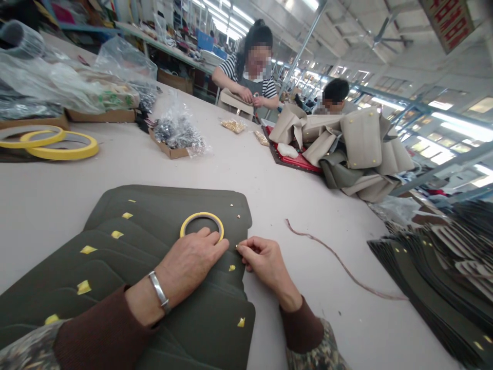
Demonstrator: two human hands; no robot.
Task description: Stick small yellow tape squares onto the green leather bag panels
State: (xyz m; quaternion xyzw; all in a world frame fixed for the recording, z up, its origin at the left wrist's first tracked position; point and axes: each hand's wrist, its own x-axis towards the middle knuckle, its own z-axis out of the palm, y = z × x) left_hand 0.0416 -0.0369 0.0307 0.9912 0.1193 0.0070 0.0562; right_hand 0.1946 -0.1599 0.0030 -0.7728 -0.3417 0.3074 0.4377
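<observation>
High beyond the stack of green panels (142, 262), to its right, hangs a sign (449, 23) in red characters I can't make out. On the stack, the left hand (188, 259) lays its fingers over a yellow tape roll (202, 214); whether that grip clasps, I cannot tell. The right hand (265, 259) pinches a tiny piece (236, 246) by the stack's right edge, where the bench (269, 200) spreads outward, bearing a cord (335, 253).
</observation>
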